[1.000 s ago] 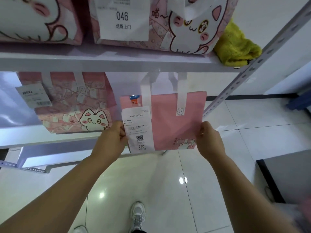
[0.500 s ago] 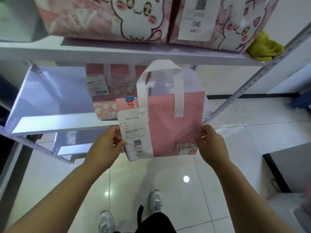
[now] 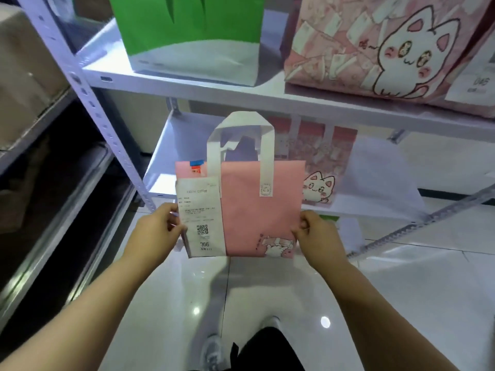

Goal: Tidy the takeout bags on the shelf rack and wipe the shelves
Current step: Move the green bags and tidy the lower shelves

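Holds a pink takeout bag [image 3: 261, 210] upright in mid-air before the shelf rack [image 3: 187, 89], left hand [image 3: 158, 230] pinching its left edge, right hand [image 3: 318, 232] pinching its right edge, hands well apart. Shows a white receipt [image 3: 201, 218] on the front: "coffee" after a blurred word, a QR code, "366". Above on the shelf, a green bag [image 3: 187, 28] beside a cat-print bag [image 3: 375, 49].
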Motion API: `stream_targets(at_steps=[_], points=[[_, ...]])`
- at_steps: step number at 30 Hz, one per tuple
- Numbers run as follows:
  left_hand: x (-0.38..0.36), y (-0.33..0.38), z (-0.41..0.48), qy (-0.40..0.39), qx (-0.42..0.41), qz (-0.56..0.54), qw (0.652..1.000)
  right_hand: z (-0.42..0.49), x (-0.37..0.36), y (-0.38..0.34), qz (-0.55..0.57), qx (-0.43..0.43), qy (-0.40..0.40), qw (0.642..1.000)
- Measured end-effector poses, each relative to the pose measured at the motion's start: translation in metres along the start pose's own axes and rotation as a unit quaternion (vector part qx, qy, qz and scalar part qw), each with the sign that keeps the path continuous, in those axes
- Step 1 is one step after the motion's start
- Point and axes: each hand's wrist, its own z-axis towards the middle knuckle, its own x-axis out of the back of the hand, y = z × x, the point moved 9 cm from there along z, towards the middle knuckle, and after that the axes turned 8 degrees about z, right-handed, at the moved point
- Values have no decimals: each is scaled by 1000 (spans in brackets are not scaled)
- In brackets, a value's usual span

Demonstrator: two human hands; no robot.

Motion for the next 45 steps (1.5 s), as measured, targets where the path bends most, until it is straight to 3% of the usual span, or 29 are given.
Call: stream_targets(at_steps=[7,16,28,34,41,45], points=[[34,-41,41,38,36,15,999,43,-54,-51,-50,-1,-32,998],[53,-44,116,101,40,44,993,112,-95,-81,-26,-16,-29,999],[5,-61,163,25,53,7,998,144,-142,-72,-53,-52,-132,988],[3,-56,181,26,33,-25,999,162,-144,-72,-19,-48,-110,993],[1,-61,171,34,53,10,998,155,-132,-68,29,-41,-78,996],[-2,-57,148,6,53,38,998,134,-111,-69,-31,-2,-61,998]])
